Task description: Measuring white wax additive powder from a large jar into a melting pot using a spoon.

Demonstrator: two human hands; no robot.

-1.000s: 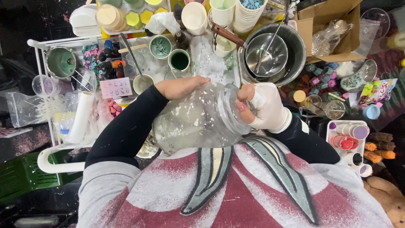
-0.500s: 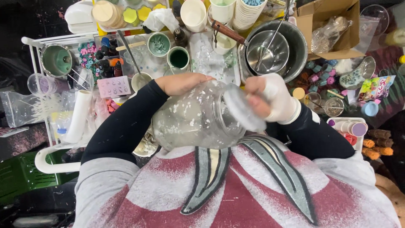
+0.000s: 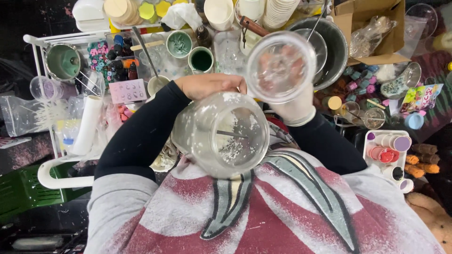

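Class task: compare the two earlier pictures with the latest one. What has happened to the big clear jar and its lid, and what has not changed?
The lid is now off the jar: the gloved right hand has lifted it clear, up and away from the body. The open mouth now shows white powder inside. The left hand still grips the jar's far side. The steel bowl and green cups stayed put.

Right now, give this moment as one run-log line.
left hand: holds clear jar, open, white residue | right hand, gloved: holds clear lid, off the jar
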